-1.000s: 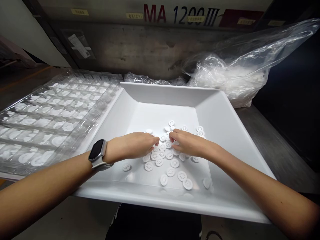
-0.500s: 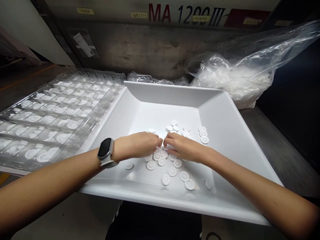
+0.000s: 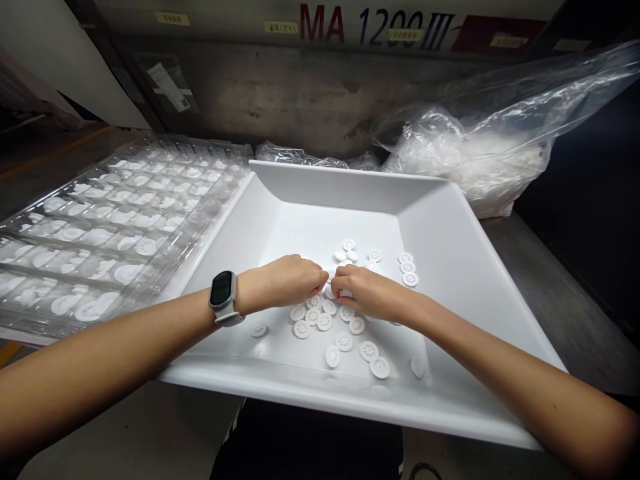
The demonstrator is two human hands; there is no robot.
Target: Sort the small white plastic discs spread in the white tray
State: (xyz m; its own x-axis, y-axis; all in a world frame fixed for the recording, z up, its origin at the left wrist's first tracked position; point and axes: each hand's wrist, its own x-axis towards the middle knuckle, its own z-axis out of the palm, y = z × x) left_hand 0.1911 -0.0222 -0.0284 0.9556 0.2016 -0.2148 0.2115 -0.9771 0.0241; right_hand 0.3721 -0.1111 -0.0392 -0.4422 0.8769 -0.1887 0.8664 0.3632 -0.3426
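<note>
- In the white tub (image 3: 480,293), I see round discs (image 3: 325,322) around left hand (image 3: 295,281) and right hand (image 3: 369,291), neither clearly nearer.
- Both curled; whether pinching discs, I cannot tell.

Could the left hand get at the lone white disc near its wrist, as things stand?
Probably yes. The lone white disc lies uncovered in the white tray, apart from the cluster of discs. The left hand would need to draw back, but nothing visible blocks it.

A stained machine panel (image 3: 280,90) stands behind; dim floor (image 3: 20,190) shows left.
</note>
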